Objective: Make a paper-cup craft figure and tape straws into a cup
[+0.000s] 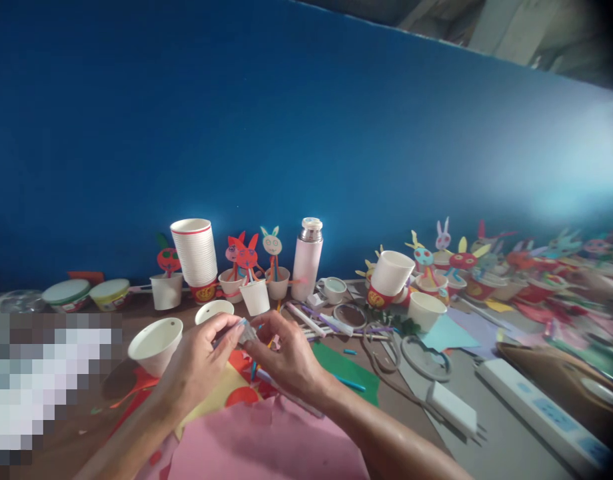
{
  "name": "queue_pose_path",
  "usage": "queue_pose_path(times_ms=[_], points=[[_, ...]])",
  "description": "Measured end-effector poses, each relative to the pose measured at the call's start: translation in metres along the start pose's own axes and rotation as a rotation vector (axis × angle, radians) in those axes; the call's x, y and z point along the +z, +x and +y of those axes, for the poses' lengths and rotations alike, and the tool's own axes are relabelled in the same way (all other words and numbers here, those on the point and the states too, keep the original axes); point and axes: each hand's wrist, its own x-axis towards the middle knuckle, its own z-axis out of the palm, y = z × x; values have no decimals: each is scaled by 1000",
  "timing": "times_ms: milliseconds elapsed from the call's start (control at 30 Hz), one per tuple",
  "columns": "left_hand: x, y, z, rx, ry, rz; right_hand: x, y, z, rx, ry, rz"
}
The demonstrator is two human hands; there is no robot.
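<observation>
Above the pink paper (266, 440), my left hand (201, 347) and my right hand (286, 347) meet, fingers pinched together. Between their fingertips is a small translucent piece (246, 332) with a bluish tint, too small and blurred to name. Red, yellow and orange paper scraps lie under the hands, among them an orange paper circle (242, 397). A white paper cup (155, 345) with a small hole near its rim stands left of my left hand. Just behind the hands is another white cup (214, 311). Green paper (346, 370) with a blue pen on it lies to the right.
Behind stand a tall stack of paper cups (194, 253), cups with paper rabbit figures (256, 297) and a pink thermos (307, 267). A white charger (452, 408), cables and a power strip (541, 413) lie at right. Two round tubs (66, 295) stand at left, near a blurred-out area.
</observation>
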Motion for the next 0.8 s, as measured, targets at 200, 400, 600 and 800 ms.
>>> queue_pose_path(times_ms=[200,400,600,800], points=[[4,-6,7,8,-33,59,-5,1,-5,3,-75,-21],[3,-8,10,-17,-53,-25,-8,2,-2,56,-87,-49],[3,-5,12,-69,-120,-65,-5,4,7,91,-98,-58],[2,-5,8,-65,-137,-84,-8,3,-1,36,-108,-81]])
